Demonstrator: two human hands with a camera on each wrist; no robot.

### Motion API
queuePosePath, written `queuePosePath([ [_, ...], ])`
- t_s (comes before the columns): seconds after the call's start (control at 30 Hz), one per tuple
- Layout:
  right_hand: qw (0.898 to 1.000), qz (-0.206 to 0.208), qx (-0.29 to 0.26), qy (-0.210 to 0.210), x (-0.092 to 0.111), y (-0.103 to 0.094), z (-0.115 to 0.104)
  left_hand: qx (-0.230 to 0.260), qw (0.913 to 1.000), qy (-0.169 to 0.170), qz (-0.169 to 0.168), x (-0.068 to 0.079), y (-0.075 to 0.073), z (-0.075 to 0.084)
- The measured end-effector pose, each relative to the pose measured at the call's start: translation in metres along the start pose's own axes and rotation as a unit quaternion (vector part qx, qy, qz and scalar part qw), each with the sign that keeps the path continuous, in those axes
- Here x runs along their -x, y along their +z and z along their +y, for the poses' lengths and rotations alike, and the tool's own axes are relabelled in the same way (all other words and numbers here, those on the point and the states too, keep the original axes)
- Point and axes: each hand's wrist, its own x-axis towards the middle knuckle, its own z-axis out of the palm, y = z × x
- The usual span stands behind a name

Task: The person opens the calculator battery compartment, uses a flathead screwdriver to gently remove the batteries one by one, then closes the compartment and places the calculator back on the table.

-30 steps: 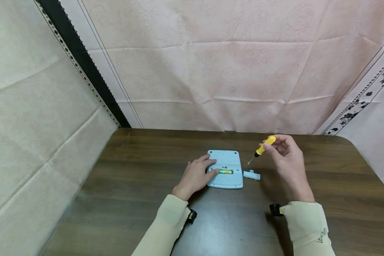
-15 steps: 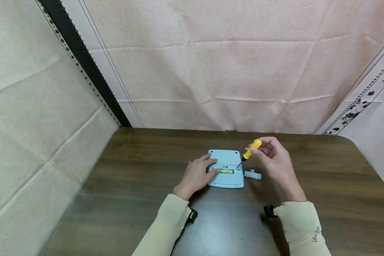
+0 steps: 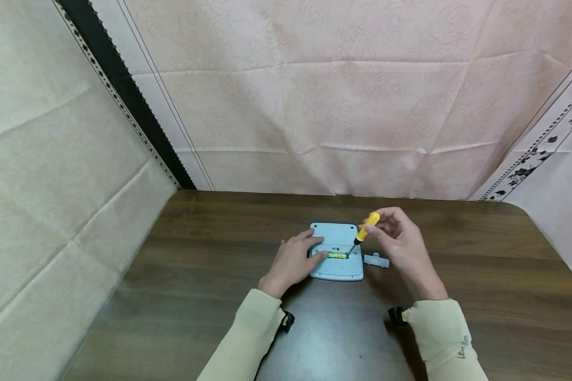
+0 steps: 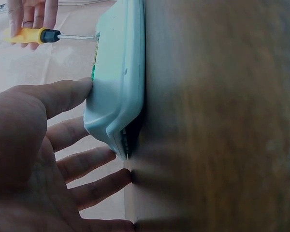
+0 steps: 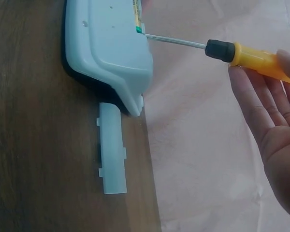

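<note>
A light blue plastic device [image 3: 336, 271], perhaps a calculator lying face down, has its battery slot uncovered. Inside the slot lies a green and gold battery [image 3: 337, 255]. My left hand [image 3: 291, 264] rests on the device's left side with fingers spread, the thumb near the battery's left end. Between the thumb and fingers of my right hand [image 3: 402, 248] is a yellow-handled screwdriver [image 3: 367, 227], slanting down to the left. Its metal shaft [image 5: 174, 40] reaches the slot at the battery's right end; whether the tip touches the battery is too small to tell.
Just right of the device lies its small light blue battery cover [image 3: 376, 260], with tabs along its edges. Everything stands on a dark wooden table [image 3: 209, 254]. Pale patterned cloth [image 3: 352, 106] hangs behind the far edge.
My right hand has moved left and slightly down with the screwdriver, bringing the tip from the air right of the device to the battery slot. The left hand has stayed in place.
</note>
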Motion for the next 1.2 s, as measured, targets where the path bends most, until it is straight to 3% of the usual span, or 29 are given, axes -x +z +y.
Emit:
queuePosePath([
  [0.3, 1.000, -0.001, -0.009, -0.001, -0.001, -0.003, 0.005, 0.001, 1.0000, 0.003, 0.002, 0.001, 0.000, 0.000],
  [0.7, 0.998, 0.002, -0.068, 0.011, -0.002, -0.011, 0.019, 0.007, 0.9999, 0.009, 0.004, 0.001, 0.001, 0.000],
  [1.0, 0.983, 0.016, -0.180, 0.019, -0.003, -0.019, 0.042, 0.005, 0.9999, 0.007, 0.009, 0.000, 0.003, -0.001],
  [1.2, 0.978, 0.027, -0.205, 0.036, -0.002, -0.023, 0.050, 0.008, 0.9999, 0.003, 0.008, 0.000, 0.003, -0.001],
])
